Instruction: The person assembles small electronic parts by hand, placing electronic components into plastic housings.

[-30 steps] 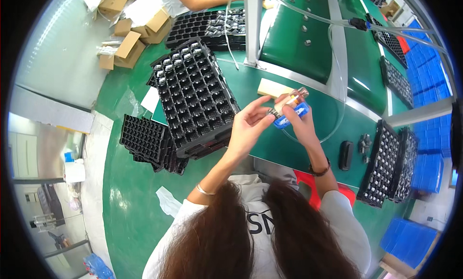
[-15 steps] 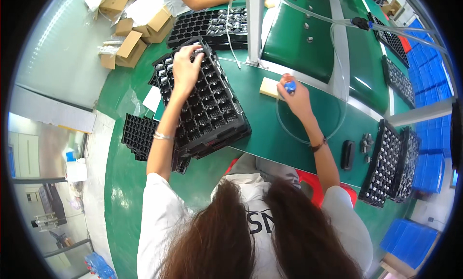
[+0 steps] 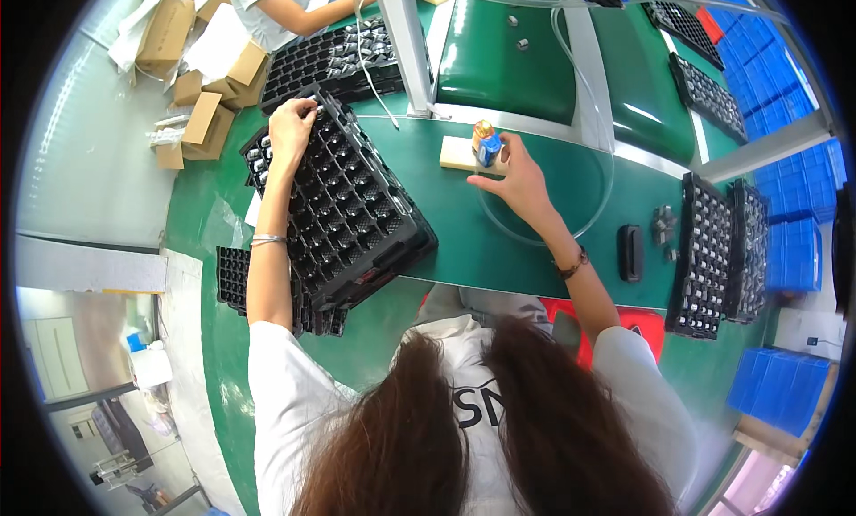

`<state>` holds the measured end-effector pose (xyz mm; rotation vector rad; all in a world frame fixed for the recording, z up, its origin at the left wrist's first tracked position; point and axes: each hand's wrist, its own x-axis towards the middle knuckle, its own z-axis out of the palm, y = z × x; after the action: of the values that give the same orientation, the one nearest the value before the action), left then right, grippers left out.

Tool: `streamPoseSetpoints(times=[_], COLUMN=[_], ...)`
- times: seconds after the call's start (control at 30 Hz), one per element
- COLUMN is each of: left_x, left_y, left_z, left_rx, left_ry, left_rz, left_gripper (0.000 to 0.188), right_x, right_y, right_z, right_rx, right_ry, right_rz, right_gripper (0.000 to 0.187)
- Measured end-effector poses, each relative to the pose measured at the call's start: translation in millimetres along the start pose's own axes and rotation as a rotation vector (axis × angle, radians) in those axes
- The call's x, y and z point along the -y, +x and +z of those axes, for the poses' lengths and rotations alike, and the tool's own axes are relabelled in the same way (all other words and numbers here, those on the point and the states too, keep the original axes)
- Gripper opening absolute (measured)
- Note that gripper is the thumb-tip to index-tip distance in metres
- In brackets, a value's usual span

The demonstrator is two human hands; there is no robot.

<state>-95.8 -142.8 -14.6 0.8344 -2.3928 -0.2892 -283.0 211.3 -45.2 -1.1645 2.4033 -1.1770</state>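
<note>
My left hand (image 3: 291, 131) is over the upper end of a black compartment tray (image 3: 352, 200). Its thumb and fingers pinch together on a small silvery metal part (image 3: 315, 103), mostly covered by the fingertips. Several similar parts sit along the tray's left side; many other pockets hold none. My right hand (image 3: 519, 179) is open, thumb and fingers apart, beside a blue and brass-coloured fitting (image 3: 487, 146). That fitting stands at a cream block (image 3: 457, 152) on the green table (image 3: 526, 271). Clear tubing (image 3: 612, 173) loops around near my right hand.
On the right lie a black oblong object (image 3: 630, 253), loose metal parts (image 3: 663, 224) and filled trays (image 3: 703, 258). A conveyor belt (image 3: 508, 70) runs beyond a metal post (image 3: 406, 48). Another person's arm (image 3: 325, 15) reaches past a far tray (image 3: 330, 61). Cardboard boxes (image 3: 207, 128) stand at left.
My right hand has opened from around the blue fitting, which now stands at the cream block. My left hand stays at the tray's upper end, its fingers now pinched closer. The whole view has shifted.
</note>
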Motion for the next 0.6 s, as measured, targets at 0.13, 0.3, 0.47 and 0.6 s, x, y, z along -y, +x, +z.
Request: streamPoseSetpoints(times=[0.13,0.3,0.47,0.6], left_x=[4,0,-16,-50], left_y=[5,3,6,-9], left_z=[-2,-3,-16,-36], left_rx=[0.072,0.106,0.054,0.096], left_ry=[-0.042,-0.061,-0.292,-1.056], left_rz=[0.023,0.006,-0.104,-0.322], left_gripper=[0.018,0.016,0.015,0.021], right_x=[1,-18,-59,-106], right_y=[12,49,145,212], right_z=[10,25,8,-1], right_rx=[-0.129,-0.153,-0.372,-0.466], right_ry=[0.037,0.042,0.146,-0.035], right_rz=[-0.111,-0.193,-0.185,-0.035], right_gripper=[0.070,0.053,0.035,0.044])
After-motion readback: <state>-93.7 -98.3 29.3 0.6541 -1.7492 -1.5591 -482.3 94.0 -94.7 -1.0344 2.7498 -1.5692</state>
